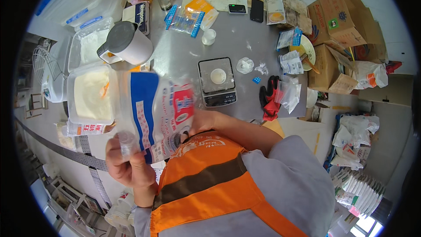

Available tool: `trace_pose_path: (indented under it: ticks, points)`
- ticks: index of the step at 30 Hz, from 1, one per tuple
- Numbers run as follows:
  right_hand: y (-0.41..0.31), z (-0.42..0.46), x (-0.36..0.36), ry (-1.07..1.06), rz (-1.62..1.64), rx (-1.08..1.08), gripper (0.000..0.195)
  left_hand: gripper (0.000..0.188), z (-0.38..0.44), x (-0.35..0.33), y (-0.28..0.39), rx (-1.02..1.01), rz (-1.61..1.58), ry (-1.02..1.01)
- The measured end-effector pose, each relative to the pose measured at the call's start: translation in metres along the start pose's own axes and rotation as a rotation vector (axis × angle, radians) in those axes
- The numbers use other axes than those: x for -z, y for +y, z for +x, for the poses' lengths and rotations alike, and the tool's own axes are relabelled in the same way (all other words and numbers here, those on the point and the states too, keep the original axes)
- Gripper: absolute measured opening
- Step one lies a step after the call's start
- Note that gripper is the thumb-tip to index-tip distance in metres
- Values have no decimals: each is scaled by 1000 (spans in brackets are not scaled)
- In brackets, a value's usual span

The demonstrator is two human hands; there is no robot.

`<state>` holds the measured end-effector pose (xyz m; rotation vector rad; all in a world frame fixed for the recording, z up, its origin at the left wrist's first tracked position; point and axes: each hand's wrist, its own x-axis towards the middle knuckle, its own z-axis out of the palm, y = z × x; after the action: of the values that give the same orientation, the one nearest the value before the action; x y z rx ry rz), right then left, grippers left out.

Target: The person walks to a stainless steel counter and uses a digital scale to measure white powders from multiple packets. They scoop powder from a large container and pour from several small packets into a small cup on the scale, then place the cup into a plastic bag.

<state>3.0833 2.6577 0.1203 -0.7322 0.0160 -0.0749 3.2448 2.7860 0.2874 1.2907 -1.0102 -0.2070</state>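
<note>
A clear plastic bag [162, 105] with blue and red printing hangs raised in front of my apron. My left hand [126, 164] grips its lower left corner, where the clear film is bunched. At its right side my right hand [202, 121] holds the bag, its fingers partly hidden and blurred. Beyond the bag, a digital kitchen scale [217, 100] lies on the grey table [177, 52]. On the scale's platform stands a small white cup [218, 76] with pale contents. Right of it is a crumpled clear plastic piece [245, 65] beside some spilled white powder [262, 69].
Left are a tub of pale powder [93, 95] and a white lidded jug [131, 44]. A red-and-black glove [270, 100] lies at the right table edge, near a yellow bowl [307, 51] and cardboard boxes [335, 23]. Two phone-like devices, one a black phone [257, 10], lie at the back.
</note>
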Motion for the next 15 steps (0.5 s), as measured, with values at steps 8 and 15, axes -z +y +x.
trace_pose_path:
  ticks: [8, 15]
  points:
    - [-45, -124, 56, 428, 72, 472, 77, 14, 16, -79, -6, -148, 26, -307]
    - [-54, -228, 59, 834, -326, 504, 72, 7, 25, -164, -40, -34, -34, -227]
